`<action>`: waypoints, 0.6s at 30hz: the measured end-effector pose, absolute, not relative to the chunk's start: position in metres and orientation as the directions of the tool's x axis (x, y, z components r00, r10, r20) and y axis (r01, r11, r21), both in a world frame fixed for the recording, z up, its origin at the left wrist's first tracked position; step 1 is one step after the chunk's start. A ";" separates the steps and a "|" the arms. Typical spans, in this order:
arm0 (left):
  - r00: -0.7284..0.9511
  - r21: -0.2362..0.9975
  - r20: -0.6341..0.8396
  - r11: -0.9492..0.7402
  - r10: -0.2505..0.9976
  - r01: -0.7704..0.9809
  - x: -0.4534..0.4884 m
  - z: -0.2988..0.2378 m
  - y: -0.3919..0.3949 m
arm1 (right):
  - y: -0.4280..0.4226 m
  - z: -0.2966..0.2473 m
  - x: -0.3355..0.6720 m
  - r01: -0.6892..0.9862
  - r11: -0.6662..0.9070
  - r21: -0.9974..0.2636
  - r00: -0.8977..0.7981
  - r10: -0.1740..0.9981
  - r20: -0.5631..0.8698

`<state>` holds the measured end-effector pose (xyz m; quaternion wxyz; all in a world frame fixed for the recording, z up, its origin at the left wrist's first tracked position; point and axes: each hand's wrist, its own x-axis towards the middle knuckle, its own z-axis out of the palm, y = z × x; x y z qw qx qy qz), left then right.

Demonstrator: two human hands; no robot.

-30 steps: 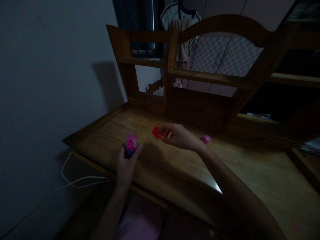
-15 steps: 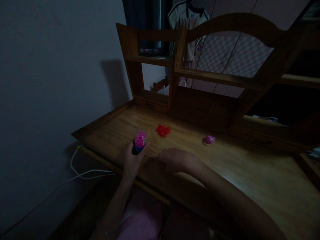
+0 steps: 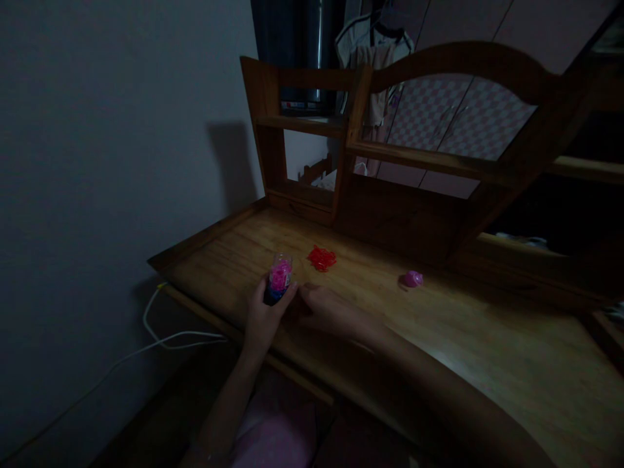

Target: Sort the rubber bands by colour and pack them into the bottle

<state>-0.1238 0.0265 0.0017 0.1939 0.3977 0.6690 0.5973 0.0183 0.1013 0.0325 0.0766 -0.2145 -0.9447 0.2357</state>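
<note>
My left hand (image 3: 263,309) is wrapped round a small clear jar (image 3: 281,273), which stands nearly upright above the desk's near left part. Pink pieces that look like small rubber bands fill its upper part, with dark blue ones below. Close to the jar's right side is my right hand (image 3: 319,309), its fingers bent together; whatever they may hold is hidden. Beyond the hands lies a loose heap of red bands (image 3: 322,258) on the wood. Farther right sits a small round pink object (image 3: 413,279), perhaps a lid.
The wooden desk (image 3: 468,325) meets a plain wall (image 3: 121,162) on the left. A wooden shelf unit (image 3: 348,140) rises along its back edge. A white cable (image 3: 190,335) hangs below the left edge. Clothes (image 3: 375,55) hang behind the shelves.
My right hand has moved up and left, closer to the jar. My left hand still holds the jar. The whole view has shifted slightly.
</note>
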 end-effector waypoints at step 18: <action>-0.602 0.950 0.228 -0.040 0.765 0.309 -0.122 0.001 0.027 | 0.074 0.020 0.006 0.384 0.715 -0.585 -0.832 0.543 0.117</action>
